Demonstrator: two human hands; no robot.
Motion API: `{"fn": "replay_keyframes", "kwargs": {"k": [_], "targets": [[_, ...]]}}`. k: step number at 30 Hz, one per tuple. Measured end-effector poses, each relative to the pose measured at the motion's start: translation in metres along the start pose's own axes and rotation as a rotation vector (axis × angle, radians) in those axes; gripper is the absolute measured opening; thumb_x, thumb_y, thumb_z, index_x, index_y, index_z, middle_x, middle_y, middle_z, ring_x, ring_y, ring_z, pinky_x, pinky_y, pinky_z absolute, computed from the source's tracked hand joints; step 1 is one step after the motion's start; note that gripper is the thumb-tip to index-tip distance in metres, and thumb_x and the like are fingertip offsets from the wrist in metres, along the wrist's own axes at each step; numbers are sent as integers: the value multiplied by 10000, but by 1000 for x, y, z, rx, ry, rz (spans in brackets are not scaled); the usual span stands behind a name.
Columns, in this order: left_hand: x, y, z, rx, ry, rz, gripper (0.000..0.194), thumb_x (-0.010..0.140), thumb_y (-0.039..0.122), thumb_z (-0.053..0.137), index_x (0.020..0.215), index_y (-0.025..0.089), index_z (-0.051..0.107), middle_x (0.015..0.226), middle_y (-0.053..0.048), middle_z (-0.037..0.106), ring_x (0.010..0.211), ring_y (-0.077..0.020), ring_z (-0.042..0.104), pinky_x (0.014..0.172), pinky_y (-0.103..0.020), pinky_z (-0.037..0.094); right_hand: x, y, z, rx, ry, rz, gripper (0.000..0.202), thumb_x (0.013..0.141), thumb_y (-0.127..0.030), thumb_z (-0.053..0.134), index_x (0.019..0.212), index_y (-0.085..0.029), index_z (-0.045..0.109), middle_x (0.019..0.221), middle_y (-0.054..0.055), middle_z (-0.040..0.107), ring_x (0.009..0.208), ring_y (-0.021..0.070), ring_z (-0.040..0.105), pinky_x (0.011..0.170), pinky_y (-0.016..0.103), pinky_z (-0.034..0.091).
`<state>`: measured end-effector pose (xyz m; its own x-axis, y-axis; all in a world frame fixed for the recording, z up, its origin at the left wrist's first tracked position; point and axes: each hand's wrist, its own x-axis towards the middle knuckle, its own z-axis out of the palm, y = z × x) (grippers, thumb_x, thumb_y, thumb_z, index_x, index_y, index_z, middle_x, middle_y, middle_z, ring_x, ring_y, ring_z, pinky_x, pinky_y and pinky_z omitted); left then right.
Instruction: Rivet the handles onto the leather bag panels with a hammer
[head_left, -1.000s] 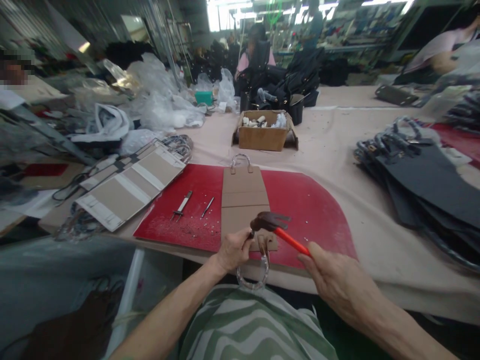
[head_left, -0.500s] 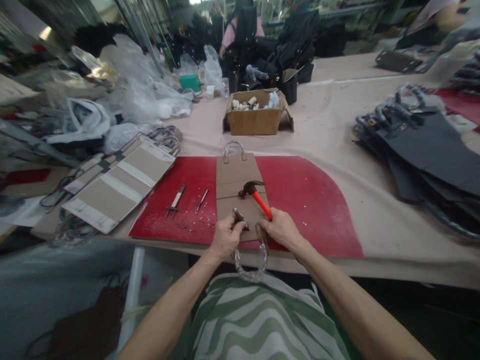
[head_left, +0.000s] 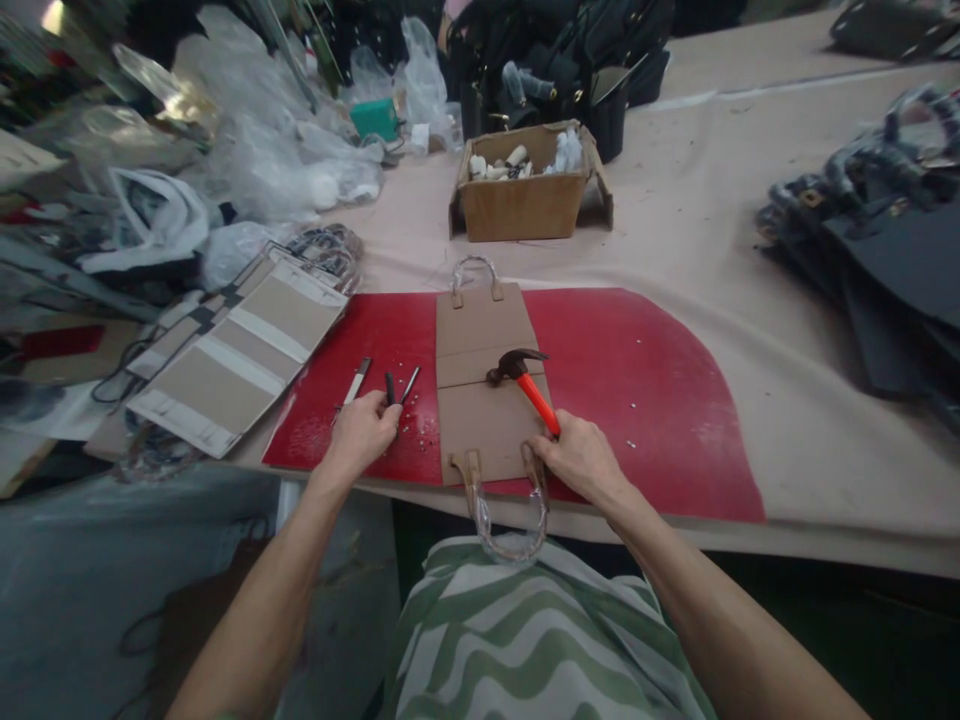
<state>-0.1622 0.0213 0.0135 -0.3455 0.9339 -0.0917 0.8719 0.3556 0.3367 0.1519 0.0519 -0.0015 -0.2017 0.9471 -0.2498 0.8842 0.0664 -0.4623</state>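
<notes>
A tan bag panel (head_left: 487,325) lies flat on the red mat, with a plastic-wrapped handle (head_left: 474,265) at its far end and another wrapped handle (head_left: 514,548) hanging over the table edge. My right hand (head_left: 585,460) is closed around the orange grip of a claw hammer (head_left: 536,395), its head over the panel, fingertips by the near handle's base. Left of the panel, my left hand (head_left: 364,432) is closed on a short dark punch (head_left: 389,386). Close beside it lie a slim metal rod (head_left: 410,384) and a pronged tool (head_left: 358,378), partly hidden by the hand.
Small bits are scattered on the red mat (head_left: 630,400). Stacked tan panels (head_left: 247,345) lie at left, plastic bags (head_left: 262,150) behind them. A cardboard box (head_left: 525,205) with small white items stands beyond the mat. Dark bag pieces (head_left: 885,250) are piled at right.
My left hand has moved left, off the panel to the tools on the mat, carrying the dark punch. The right hand stays near the handle base with the hammer. The view has tilted down.
</notes>
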Motion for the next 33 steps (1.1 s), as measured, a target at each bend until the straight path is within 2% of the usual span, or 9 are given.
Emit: {"fn": "replay_keyframes", "kwargs": {"k": [6,12,17,20,23,25,28,30,33], "targets": [[19,-6,-8,343,-108,-75,323,855,388,463,975,181,679,927,-151,713,918,-342,668,742,-390,493,1,-1,0,-3,-14,37,166,803,-360,591,804,-195,571,726,53,643,670,197,580,565,272,293],[17,11,-3,368,63,29,298,897,318,453,1033,179,679,1067,-134,665,964,-286,655,792,-365,504,1,-2,-1,19,-40,67,158,814,-359,590,798,-206,553,712,44,632,678,204,575,571,271,296],[30,19,7,177,-21,110,277,871,413,554,919,188,708,974,-94,709,973,-243,648,865,-324,480,3,0,-2,25,-53,48,173,832,-366,570,780,-208,522,721,46,630,672,205,570,585,275,305],[46,23,13,72,-42,60,210,798,372,646,851,177,702,925,-113,720,950,-261,658,853,-343,475,5,2,0,8,-57,45,190,842,-382,559,779,-208,517,722,52,629,677,213,574,588,278,305],[60,25,14,-19,-87,7,113,729,269,679,672,173,661,740,-118,705,866,-282,676,801,-359,479,6,3,0,7,-50,42,180,838,-375,560,778,-209,525,720,51,631,683,214,580,586,276,304],[65,25,12,-73,-126,2,160,692,226,681,563,177,599,601,-96,657,776,-273,680,745,-345,486,4,1,0,20,-38,39,158,829,-358,566,782,-210,537,715,45,633,689,211,584,587,273,304],[61,25,8,-199,-199,9,181,721,265,631,583,174,558,523,-49,612,604,-211,657,619,-296,494,2,0,0,22,-15,47,160,822,-363,577,804,-206,555,729,47,643,695,208,589,587,272,301],[48,28,6,-475,-249,-1,188,729,327,624,669,163,553,556,-24,622,514,-161,621,538,-259,488,1,0,1,8,-3,53,172,819,-372,580,820,-201,564,743,54,650,694,210,591,585,275,298],[14,41,10,-1075,-288,-33,307,644,338,734,806,145,559,623,6,638,501,-123,615,516,-228,505,1,1,3,5,2,51,169,813,-367,581,829,-200,573,741,52,651,687,206,588,580,274,296]]}}
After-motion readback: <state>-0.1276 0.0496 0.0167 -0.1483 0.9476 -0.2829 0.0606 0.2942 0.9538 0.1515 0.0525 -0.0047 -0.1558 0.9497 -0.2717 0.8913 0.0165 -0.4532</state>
